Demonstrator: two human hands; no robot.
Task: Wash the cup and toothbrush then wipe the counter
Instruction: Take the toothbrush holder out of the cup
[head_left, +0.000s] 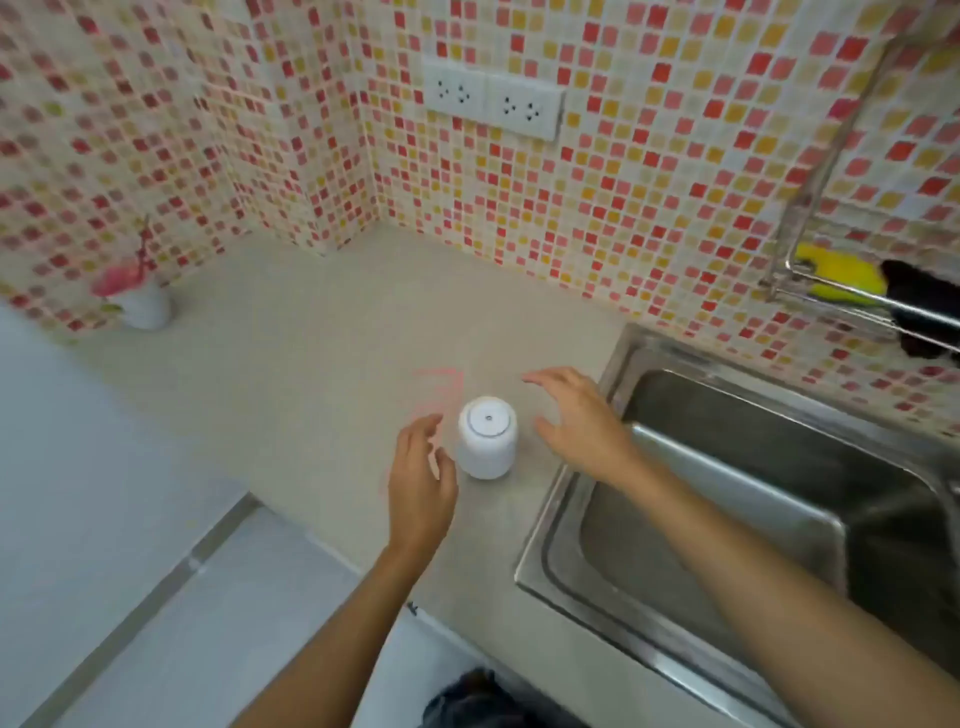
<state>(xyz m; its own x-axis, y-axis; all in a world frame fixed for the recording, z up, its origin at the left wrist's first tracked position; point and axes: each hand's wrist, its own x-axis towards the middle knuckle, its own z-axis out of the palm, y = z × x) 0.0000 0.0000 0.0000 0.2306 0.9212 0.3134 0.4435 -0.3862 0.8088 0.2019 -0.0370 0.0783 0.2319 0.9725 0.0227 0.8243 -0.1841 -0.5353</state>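
A white cup (487, 437) stands upside down on the beige counter (291, 364), just left of the steel sink (737, 499). My left hand (422, 478) hovers open close to the cup's left side, fingers spread. My right hand (576, 415) is open to the right of the cup, fingers apart, a small gap from it. Neither hand touches the cup. A faint pink blurred streak lies on the counter behind the cup; I cannot tell whether it is the toothbrush.
A small white vase with pink flowers (136, 291) stands at the counter's far left. A wire rack (852, 291) on the tiled wall holds a yellow sponge (836, 275) and a black item. Two wall sockets (493, 101) sit above the counter.
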